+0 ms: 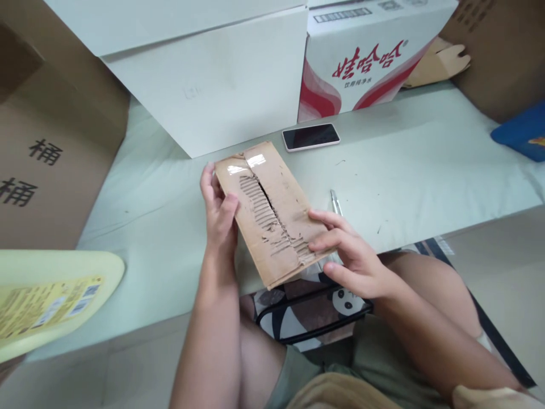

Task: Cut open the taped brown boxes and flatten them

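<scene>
A flat brown cardboard box (289,199) is held tilted above the front of the table. Its upper face has a long slit, torn patches of bare corrugation and shiny clear tape near the far end. My left hand (221,207) grips the box's left edge, thumb on the near side and fingers curled around the far corner. My right hand (353,255) is at the right near corner, its fingers spread and two fingertips touching the cardboard. Just beyond that hand lies a utility knife (336,202), partly hidden by the fingers.
A phone (311,137) lies before a white box (221,85) and a red-and-white carton (361,62). A large brown carton (63,130) stands left, a pale yellow labelled object (85,267) front left, a blue object (522,133) right. The table (426,170) has a pale green cover.
</scene>
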The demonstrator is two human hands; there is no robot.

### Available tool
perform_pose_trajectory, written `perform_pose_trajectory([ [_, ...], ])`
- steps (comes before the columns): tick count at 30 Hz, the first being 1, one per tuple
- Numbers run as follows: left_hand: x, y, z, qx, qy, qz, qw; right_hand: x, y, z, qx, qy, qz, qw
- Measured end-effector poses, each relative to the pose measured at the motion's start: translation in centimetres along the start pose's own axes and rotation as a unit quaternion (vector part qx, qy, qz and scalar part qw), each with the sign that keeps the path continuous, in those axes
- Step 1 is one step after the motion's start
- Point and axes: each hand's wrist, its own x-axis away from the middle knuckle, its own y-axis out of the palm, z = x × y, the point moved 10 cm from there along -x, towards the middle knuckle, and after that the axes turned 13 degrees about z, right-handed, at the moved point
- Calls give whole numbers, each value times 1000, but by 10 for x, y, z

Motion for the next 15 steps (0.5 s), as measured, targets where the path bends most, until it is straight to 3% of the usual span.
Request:
perform_pose_trajectory([
  [4, 1, 2, 1, 1, -15, 11, 1000, 0, -3, 3, 14, 3, 2, 1000],
  [10, 2, -1, 10, -66, 28, 23, 997, 2, -6, 2, 33, -13, 38, 999],
  [13, 3, -3, 14, -77, 45, 28, 996, 0, -20, 3, 66, -20, 108, 992],
  [15, 4, -3, 16, -81, 54, 29, 995, -1, -37, 14, 146, 17, 175, 974],
])
